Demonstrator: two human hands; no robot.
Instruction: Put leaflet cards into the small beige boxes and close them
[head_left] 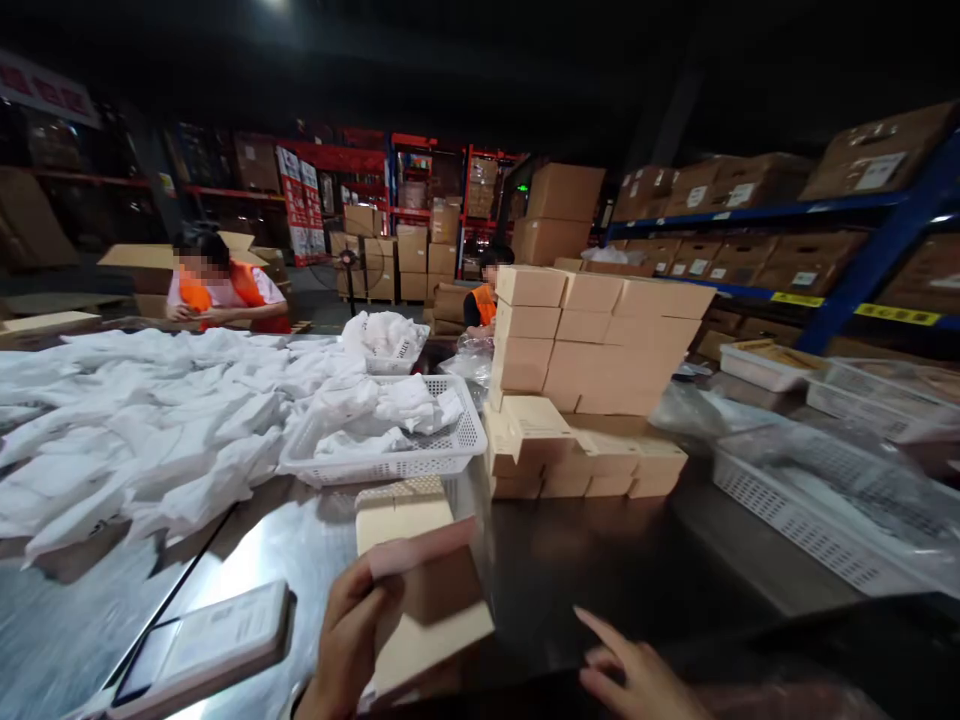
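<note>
My left hand (349, 640) grips a small tan cardboard box (420, 590) with its flap open, held over the shiny metal table (600, 560) near the front edge. My right hand (634, 675) hovers just right of the box, empty, with its fingers stretched out above the dark table surface. A stack of the same tan boxes (592, 370) stands behind, at the table's middle. A white plastic basket (397, 455) with folded white garments sits just beyond the held box.
A large pile of white bagged garments (135, 430) covers the table's left. A flat handheld device (202, 645) lies left of my left hand. White baskets (817, 510) sit at right. Two people in orange vests (225, 290) work at the far side. Shelves of cartons (750, 190) stand behind.
</note>
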